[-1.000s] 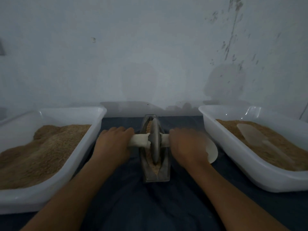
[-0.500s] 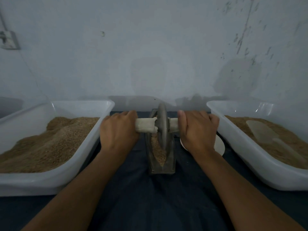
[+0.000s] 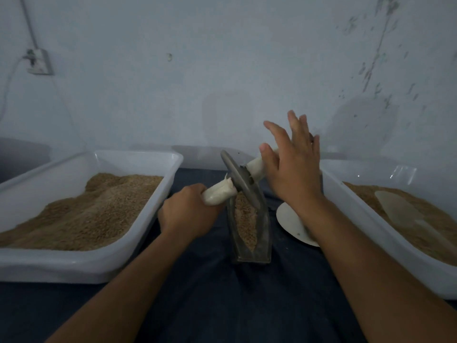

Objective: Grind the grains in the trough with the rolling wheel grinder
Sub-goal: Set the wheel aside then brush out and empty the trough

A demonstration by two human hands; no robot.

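Left grip: the left hand (image 3: 189,210) was curled round the left end of the handle (image 3: 218,193), which was wrapped in pale cloth, and held it low, just left of the trough.
Right grip: the right hand (image 3: 293,169) was spread wide, fingers straight and pointing up and far; its palm side lay against the raised right end of the handle, but how firmly it bore on it could not be told.
Handle axis: ran left-near and low to right-far and high, so it was tilted rather than level across the trough.
Wheel: the rolling wheel grinder (image 3: 241,180) leaned with its top toward the left, its lower rim down among the grains at the far half of the trough.
Trough: the trough (image 3: 249,243) stood on the dark bench (image 3: 212,293) between the two hands, long axis near to far, pointed ends along that line.
Grains: the grains (image 3: 244,219) lay inside the trough, along its length.
Nearer hand: the left, which alone gripped the handle.
Coming move, as judged: level the handle crosswise to the trough, then roll near and far.
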